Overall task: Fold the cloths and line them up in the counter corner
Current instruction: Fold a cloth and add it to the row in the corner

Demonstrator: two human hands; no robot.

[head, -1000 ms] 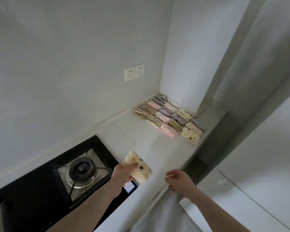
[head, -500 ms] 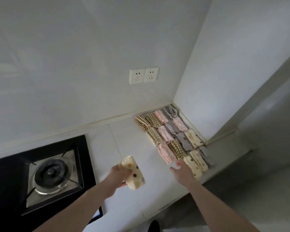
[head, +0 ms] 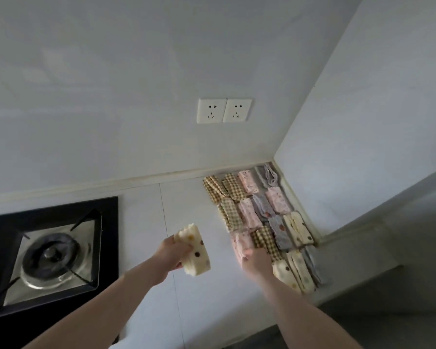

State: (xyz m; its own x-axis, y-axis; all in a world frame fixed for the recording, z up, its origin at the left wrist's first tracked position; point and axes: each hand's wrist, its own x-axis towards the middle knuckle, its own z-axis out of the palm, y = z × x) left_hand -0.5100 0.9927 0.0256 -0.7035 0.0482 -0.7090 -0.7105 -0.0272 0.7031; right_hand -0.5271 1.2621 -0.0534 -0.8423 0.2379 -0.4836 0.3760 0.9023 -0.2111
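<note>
**Folded dotted cloth held beside the corner rows**

The left hand (head: 173, 251) holds a folded cream cloth with coloured dots (head: 195, 253) above the white tabletop (head: 146, 222), its grip curled round the near end of the bundle. The cloth hangs in the air, apart from the rows and just left of them. The right hand (head: 256, 260) reaches to the near end of the rows, fingers touching a folded pink cloth (head: 241, 241); blur hides whether that grip is pinching or merely resting on it. The folded cloths (head: 259, 212) lie side by side in rows in the tabletop corner, checked, pink, grey and cream. A gas hob (head: 48, 255) sits at left, and two wall sockets (head: 224, 110) are above.
</note>
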